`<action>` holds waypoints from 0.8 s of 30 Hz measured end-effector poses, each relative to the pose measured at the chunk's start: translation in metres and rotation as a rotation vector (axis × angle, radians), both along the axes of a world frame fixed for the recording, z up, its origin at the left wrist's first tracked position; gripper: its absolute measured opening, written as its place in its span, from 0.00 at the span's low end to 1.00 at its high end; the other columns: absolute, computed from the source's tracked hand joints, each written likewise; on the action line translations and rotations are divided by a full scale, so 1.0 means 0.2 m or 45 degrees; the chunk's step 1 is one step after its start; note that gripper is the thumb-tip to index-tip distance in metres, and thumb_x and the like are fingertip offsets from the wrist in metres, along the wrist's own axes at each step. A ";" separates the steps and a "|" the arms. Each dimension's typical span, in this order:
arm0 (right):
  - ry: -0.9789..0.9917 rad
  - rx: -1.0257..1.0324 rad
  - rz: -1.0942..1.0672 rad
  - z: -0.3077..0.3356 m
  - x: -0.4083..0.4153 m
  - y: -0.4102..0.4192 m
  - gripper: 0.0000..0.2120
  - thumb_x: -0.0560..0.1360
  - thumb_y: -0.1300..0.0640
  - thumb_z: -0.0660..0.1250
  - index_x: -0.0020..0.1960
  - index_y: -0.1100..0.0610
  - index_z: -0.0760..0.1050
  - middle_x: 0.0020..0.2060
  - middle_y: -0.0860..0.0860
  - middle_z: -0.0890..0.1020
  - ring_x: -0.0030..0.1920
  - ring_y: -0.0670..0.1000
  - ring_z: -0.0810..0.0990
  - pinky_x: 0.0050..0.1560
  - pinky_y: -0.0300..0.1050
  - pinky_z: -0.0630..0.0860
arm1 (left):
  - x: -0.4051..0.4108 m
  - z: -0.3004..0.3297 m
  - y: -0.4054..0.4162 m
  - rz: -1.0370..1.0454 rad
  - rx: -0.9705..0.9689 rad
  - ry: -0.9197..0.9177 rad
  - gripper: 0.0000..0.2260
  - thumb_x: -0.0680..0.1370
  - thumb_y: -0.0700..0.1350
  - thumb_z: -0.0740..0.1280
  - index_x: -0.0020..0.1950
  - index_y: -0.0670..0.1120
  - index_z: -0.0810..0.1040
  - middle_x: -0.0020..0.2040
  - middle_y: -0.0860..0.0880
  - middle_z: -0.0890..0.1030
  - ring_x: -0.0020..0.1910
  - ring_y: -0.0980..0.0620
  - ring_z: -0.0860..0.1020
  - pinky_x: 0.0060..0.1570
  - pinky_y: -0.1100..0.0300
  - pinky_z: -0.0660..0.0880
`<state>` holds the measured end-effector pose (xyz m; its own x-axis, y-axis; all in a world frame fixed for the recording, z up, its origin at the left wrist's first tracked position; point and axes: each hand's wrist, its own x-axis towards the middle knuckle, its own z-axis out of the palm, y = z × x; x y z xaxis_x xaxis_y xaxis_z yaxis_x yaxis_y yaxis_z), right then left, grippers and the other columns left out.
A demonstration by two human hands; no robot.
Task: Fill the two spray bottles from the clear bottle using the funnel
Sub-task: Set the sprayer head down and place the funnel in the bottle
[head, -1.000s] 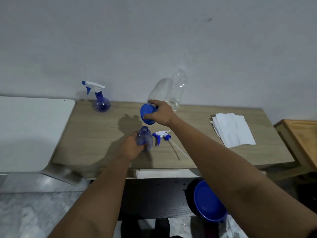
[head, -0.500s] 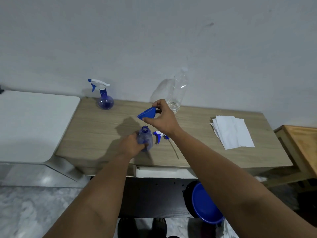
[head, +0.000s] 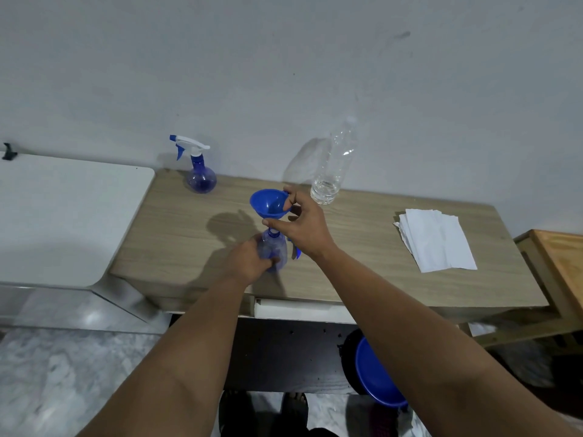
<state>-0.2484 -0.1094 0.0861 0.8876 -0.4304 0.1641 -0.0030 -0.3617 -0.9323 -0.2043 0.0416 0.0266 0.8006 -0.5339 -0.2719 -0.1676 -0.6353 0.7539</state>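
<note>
Open spray bottle (head: 273, 249): near centre of bench (head: 362, 247), upright, uncapped; left hand (head: 249, 263) wraps it, grip closed round the body, lower half hidden. Funnel (head: 269, 204): blue, above the bottle neck, pinched at rim by right hand (head: 304, 228); spout tip behind the thumb, seating unclear. Sprayer head (head: 296, 253): mostly hidden behind right wrist. Second spray bottle (head: 198, 171): far left, capped. Clear bottle (head: 332, 171): far centre, little liquid. Paper sheets (head: 437, 241): right.
</note>
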 end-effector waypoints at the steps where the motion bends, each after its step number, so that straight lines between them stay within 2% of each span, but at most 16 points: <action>1: -0.016 -0.022 -0.003 0.00 0.00 0.00 0.21 0.63 0.60 0.85 0.42 0.50 0.72 0.60 0.42 0.79 0.64 0.49 0.80 0.60 0.53 0.81 | 0.00 0.00 0.00 -0.005 -0.001 0.002 0.24 0.74 0.54 0.74 0.67 0.50 0.73 0.51 0.52 0.81 0.47 0.53 0.79 0.45 0.59 0.72; 3: -0.051 -0.104 -0.003 -0.01 -0.01 0.00 0.22 0.62 0.61 0.85 0.41 0.50 0.72 0.59 0.48 0.80 0.67 0.45 0.78 0.58 0.53 0.81 | 0.00 0.00 0.01 -0.022 0.005 -0.018 0.23 0.74 0.54 0.74 0.66 0.50 0.73 0.48 0.53 0.79 0.44 0.54 0.78 0.41 0.61 0.70; 6: -0.085 -0.186 -0.006 -0.02 -0.03 -0.01 0.22 0.62 0.61 0.85 0.40 0.51 0.72 0.59 0.53 0.79 0.68 0.45 0.76 0.56 0.53 0.81 | 0.00 0.00 0.01 -0.019 0.018 -0.017 0.22 0.74 0.54 0.74 0.65 0.51 0.73 0.49 0.52 0.80 0.45 0.52 0.78 0.42 0.60 0.70; 12: -0.015 -0.233 0.032 -0.02 -0.06 -0.04 0.18 0.63 0.60 0.84 0.42 0.56 0.75 0.66 0.50 0.76 0.66 0.45 0.77 0.53 0.51 0.82 | 0.02 -0.02 0.01 -0.010 0.022 -0.006 0.22 0.73 0.54 0.75 0.63 0.50 0.74 0.51 0.50 0.82 0.49 0.49 0.80 0.52 0.51 0.77; 16: 0.024 -0.293 0.087 -0.01 -0.06 -0.06 0.18 0.64 0.57 0.84 0.43 0.54 0.75 0.66 0.49 0.75 0.65 0.45 0.77 0.52 0.50 0.82 | 0.03 -0.02 0.01 -0.018 0.021 0.021 0.22 0.73 0.55 0.74 0.64 0.51 0.73 0.49 0.51 0.82 0.47 0.53 0.80 0.52 0.53 0.77; 20: 0.115 -0.334 0.151 -0.07 -0.07 -0.06 0.17 0.66 0.55 0.83 0.44 0.50 0.74 0.68 0.47 0.72 0.68 0.49 0.75 0.59 0.56 0.80 | 0.04 0.00 0.01 -0.042 -0.001 -0.005 0.19 0.73 0.52 0.74 0.61 0.52 0.75 0.47 0.52 0.83 0.46 0.53 0.81 0.49 0.56 0.77; 22: 0.124 -0.339 0.143 -0.08 -0.07 -0.04 0.18 0.67 0.54 0.83 0.46 0.50 0.73 0.69 0.46 0.71 0.67 0.49 0.75 0.60 0.56 0.79 | 0.05 0.01 0.01 -0.065 0.005 -0.010 0.14 0.74 0.50 0.74 0.57 0.52 0.76 0.44 0.53 0.82 0.44 0.54 0.81 0.46 0.60 0.75; 24: 0.113 -0.363 0.137 -0.08 -0.06 -0.02 0.20 0.67 0.54 0.82 0.50 0.52 0.73 0.69 0.48 0.69 0.67 0.49 0.74 0.60 0.55 0.79 | 0.06 0.01 0.01 -0.064 -0.002 0.001 0.15 0.74 0.52 0.74 0.58 0.52 0.76 0.44 0.53 0.83 0.44 0.54 0.81 0.47 0.58 0.77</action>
<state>-0.2601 -0.1130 0.0692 0.9418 -0.2813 0.1842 -0.0279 -0.6112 -0.7910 -0.1930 0.0441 0.0280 0.7724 -0.5742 -0.2716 -0.1990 -0.6249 0.7549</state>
